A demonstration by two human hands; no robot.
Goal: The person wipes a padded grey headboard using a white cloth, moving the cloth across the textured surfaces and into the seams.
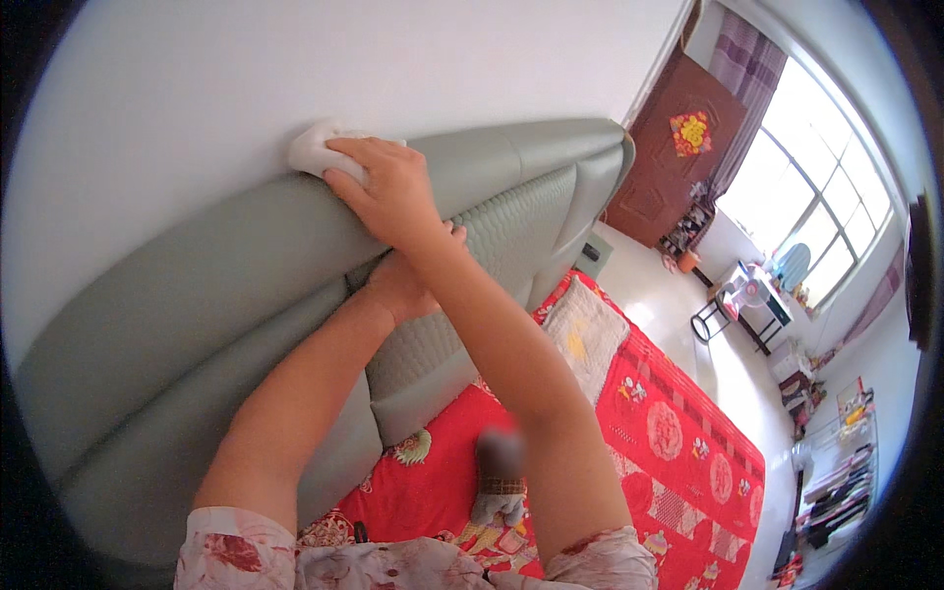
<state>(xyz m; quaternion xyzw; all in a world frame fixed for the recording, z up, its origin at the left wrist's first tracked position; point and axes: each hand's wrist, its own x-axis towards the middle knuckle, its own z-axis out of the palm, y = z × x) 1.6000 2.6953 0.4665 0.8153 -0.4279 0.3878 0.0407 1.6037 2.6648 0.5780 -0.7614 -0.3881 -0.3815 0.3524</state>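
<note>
My right hand (388,187) is closed around a white cloth (324,147), pressing it on the top edge of the grey-green padded headboard (206,231) where it meets the white wall. My right forearm crosses over my left hand (403,283), which rests against the headboard's front just below. Some of the left fingers show past the right forearm, stretched out on the padding; the others are hidden. I see nothing held in that hand.
Red patterned bedding (678,442) covers the bed, with a beige pillow-like cloth (585,339) by the headboard. A small blurred-headed figure (500,482) is below my arms. Beyond are a brown door (674,147), a pink fan (744,295) and a clothes rack (841,497).
</note>
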